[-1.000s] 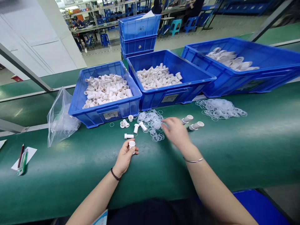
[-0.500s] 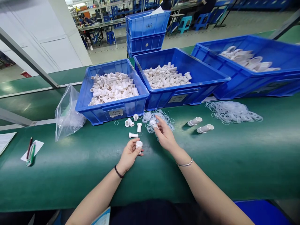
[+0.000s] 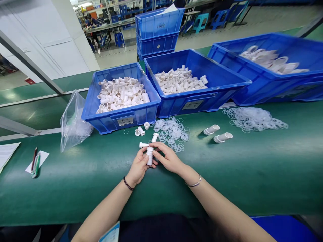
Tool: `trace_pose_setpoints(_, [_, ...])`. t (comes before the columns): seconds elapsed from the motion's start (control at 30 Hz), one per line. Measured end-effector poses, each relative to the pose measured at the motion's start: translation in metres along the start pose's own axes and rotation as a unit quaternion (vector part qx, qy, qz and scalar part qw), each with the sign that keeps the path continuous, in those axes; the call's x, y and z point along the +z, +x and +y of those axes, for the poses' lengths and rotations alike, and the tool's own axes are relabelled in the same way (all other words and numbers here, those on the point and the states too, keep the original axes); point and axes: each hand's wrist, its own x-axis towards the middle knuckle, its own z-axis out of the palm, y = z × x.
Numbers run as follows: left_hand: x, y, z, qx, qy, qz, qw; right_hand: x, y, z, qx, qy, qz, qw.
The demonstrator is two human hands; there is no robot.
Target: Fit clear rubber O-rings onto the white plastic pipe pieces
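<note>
We hold a white tube [image 3: 149, 155] upright over the green belt [image 3: 252, 168], our left hand [image 3: 138, 167] and right hand [image 3: 168, 158] both pinching it. Loose tubes [image 3: 143, 132] and clear rings [image 3: 173, 131] lie just beyond, before two blue bins [image 3: 121, 117].

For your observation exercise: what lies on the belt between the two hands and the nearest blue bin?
In the head view, loose white fittings and clear rings lie between the hands and the blue bin.

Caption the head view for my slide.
Both hands, left and right, hold a white fitting beside clear rings.
</note>
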Motion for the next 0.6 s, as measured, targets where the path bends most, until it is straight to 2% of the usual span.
trace_pose_setpoints(0.13, [0.0009,-0.0009,0.0048,-0.007,-0.032,-0.002,0.999,0.0010,-0.0027,-0.0026,-0.003,-0.028,0.059,0.998])
trace_pose_setpoints(0.3, [-0.0008,0.0001,0.0043,-0.004,-0.035,-0.005,0.999,0.0023,-0.0041,-0.0050,-0.004,-0.040,0.044,0.998])
trace_pose_setpoints(0.6, [0.0011,0.0000,-0.0008,0.001,0.000,0.009,1.000,0.0031,-0.0076,-0.0046,-0.020,-0.046,0.059,0.997])
